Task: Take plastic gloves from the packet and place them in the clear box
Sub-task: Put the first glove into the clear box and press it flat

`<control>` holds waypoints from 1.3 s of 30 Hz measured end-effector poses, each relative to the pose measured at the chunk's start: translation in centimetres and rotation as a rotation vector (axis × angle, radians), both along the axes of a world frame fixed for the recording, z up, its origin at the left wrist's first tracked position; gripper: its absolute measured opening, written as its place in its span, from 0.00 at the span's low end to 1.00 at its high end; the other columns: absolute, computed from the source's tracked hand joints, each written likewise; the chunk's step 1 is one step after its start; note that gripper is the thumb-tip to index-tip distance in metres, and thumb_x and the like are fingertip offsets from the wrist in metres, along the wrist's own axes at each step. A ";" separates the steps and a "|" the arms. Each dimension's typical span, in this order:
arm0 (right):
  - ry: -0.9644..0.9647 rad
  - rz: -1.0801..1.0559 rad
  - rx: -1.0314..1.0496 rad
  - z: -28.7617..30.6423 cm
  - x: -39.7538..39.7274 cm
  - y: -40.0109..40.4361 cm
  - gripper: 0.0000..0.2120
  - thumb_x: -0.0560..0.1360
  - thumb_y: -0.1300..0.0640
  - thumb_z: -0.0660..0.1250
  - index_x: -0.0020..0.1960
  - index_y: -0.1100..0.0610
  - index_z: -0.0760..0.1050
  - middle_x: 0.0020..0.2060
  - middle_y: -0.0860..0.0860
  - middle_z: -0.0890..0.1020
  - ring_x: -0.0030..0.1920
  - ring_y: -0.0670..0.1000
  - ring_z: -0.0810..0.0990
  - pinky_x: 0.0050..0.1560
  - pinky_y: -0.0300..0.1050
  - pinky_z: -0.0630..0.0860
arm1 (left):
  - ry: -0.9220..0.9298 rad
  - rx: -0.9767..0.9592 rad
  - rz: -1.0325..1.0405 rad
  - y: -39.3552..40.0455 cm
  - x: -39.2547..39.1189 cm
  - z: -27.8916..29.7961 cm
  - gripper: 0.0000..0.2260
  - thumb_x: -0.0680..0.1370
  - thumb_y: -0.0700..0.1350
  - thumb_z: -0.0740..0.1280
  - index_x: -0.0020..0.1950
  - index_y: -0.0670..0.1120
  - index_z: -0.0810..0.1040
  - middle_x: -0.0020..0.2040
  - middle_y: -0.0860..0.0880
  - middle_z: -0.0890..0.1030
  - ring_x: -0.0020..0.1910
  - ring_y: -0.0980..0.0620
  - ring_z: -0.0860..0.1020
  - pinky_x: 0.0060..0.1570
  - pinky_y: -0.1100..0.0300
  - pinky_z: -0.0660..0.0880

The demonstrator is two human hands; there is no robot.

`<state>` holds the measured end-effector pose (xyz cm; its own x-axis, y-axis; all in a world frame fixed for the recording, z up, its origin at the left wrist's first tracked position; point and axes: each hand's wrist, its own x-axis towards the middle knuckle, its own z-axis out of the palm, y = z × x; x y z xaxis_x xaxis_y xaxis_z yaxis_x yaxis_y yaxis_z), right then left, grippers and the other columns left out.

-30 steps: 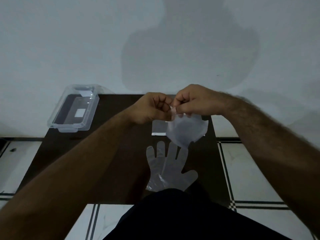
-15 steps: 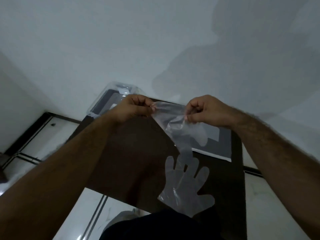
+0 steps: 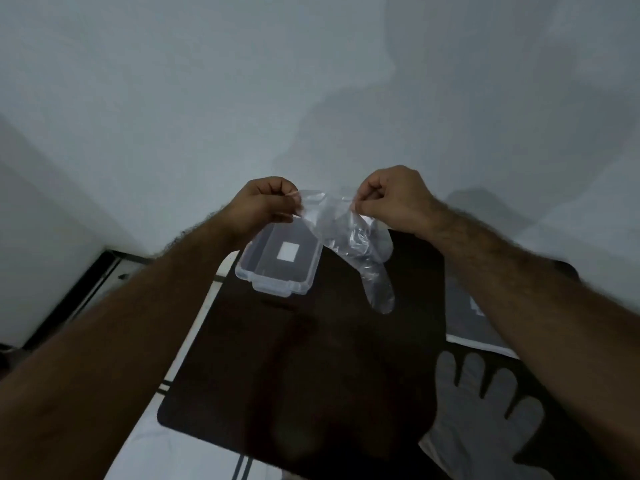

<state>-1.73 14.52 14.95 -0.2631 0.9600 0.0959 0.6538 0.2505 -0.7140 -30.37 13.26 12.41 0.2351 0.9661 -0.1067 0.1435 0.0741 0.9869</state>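
A thin clear plastic glove (image 3: 349, 244) hangs stretched between both hands, its fingers dangling down. My left hand (image 3: 266, 204) pinches one corner of its cuff and my right hand (image 3: 394, 199) pinches the other. The glove hangs over the right end of the open clear box (image 3: 277, 280), which sits at the far left of the dark table (image 3: 311, 368) with a white label on its floor. A second glove (image 3: 485, 410) lies flat on the table near the right front. The glove packet (image 3: 464, 317) lies behind it, partly hidden by my right forearm.
A pale wall rises right behind the table. White floor tiles with dark lines show at the left and front. My dark-clothed lap touches the table's near edge.
The view has swung left and both hands have carried the stretched glove left, from above the table's middle to over the clear box. The flat glove and packet have stayed put.
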 end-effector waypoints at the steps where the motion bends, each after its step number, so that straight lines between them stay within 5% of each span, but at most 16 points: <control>1: -0.024 -0.003 0.005 -0.1 -1.5 1.1 0.05 0.72 0.58 0.81 0.45 0.55 0.87 0.39 0.45 0.87 0.41 0.43 0.85 0.46 0.36 0.81 | 0.014 0.011 -0.010 1.4 -1.4 -0.2 0.02 0.80 0.38 0.71 0.48 0.44 0.82 0.45 0.46 0.85 0.47 0.47 0.83 0.57 0.46 0.78; 11: -0.200 -0.067 0.209 -1.4 -10.2 10.4 0.05 0.74 0.55 0.78 0.47 0.55 0.86 0.40 0.47 0.86 0.41 0.46 0.83 0.50 0.49 0.85 | 0.165 0.110 0.066 12.6 -7.8 -1.7 0.06 0.83 0.38 0.70 0.47 0.48 0.80 0.45 0.47 0.87 0.46 0.52 0.84 0.47 0.56 0.77; 15: -0.191 -0.111 0.295 -0.5 -11.0 11.5 0.04 0.75 0.54 0.76 0.48 0.54 0.86 0.38 0.43 0.83 0.39 0.43 0.81 0.49 0.45 0.83 | 0.126 0.234 0.076 14.9 -8.5 -0.6 0.07 0.83 0.35 0.70 0.48 0.46 0.79 0.46 0.45 0.86 0.44 0.58 0.84 0.44 0.68 0.77; 20: -0.140 -0.065 0.394 -0.1 -11.2 9.4 0.05 0.77 0.55 0.75 0.50 0.56 0.86 0.41 0.43 0.86 0.39 0.42 0.82 0.48 0.42 0.83 | 0.109 0.421 -0.013 13.9 -10.5 0.7 0.03 0.82 0.42 0.72 0.49 0.47 0.80 0.52 0.45 0.87 0.58 0.45 0.86 0.62 0.50 0.80; 23: -0.173 0.001 0.421 -1.1 -11.2 7.4 0.06 0.79 0.56 0.74 0.52 0.57 0.86 0.44 0.49 0.88 0.42 0.49 0.85 0.50 0.50 0.84 | 0.260 0.562 -0.073 11.8 -11.8 0.5 0.03 0.83 0.44 0.72 0.53 0.45 0.81 0.52 0.44 0.86 0.56 0.43 0.85 0.60 0.50 0.80; 27: -0.292 0.079 0.459 -4.2 -11.8 6.1 0.08 0.80 0.56 0.69 0.53 0.57 0.86 0.44 0.53 0.89 0.42 0.55 0.85 0.49 0.55 0.81 | 0.546 0.776 -0.169 9.7 -14.2 -1.7 0.05 0.84 0.41 0.69 0.57 0.43 0.83 0.53 0.49 0.87 0.53 0.50 0.84 0.56 0.63 0.75; 30: -0.439 0.177 0.453 -6.5 -11.9 5.5 0.07 0.81 0.56 0.68 0.53 0.53 0.86 0.43 0.50 0.88 0.43 0.55 0.84 0.51 0.55 0.79 | 0.786 0.900 -0.231 9.2 -15.4 -4.8 0.07 0.78 0.40 0.70 0.55 0.43 0.82 0.52 0.48 0.86 0.51 0.45 0.83 0.56 0.50 0.75; 34: -0.609 0.327 0.504 -9.6 -11.9 4.4 0.06 0.78 0.57 0.73 0.54 0.53 0.85 0.42 0.50 0.86 0.43 0.55 0.83 0.52 0.52 0.78 | 0.926 0.906 -0.318 7.7 -15.9 -8.8 0.10 0.72 0.39 0.72 0.53 0.44 0.81 0.53 0.45 0.86 0.55 0.42 0.83 0.63 0.46 0.72; 39: -0.776 0.410 0.402 -14.6 -12.1 4.4 0.07 0.78 0.54 0.70 0.54 0.51 0.83 0.43 0.49 0.86 0.45 0.54 0.83 0.53 0.52 0.77 | 1.046 0.770 -0.401 6.2 -14.9 -14.1 0.13 0.77 0.47 0.61 0.56 0.46 0.80 0.57 0.43 0.87 0.68 0.41 0.80 0.74 0.42 0.68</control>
<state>-13.79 18.87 0.33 -0.6995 0.7124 0.0556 0.7145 0.6962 0.0694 -45.29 19.46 -1.65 0.6543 0.7460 0.1243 0.7254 -0.6655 0.1758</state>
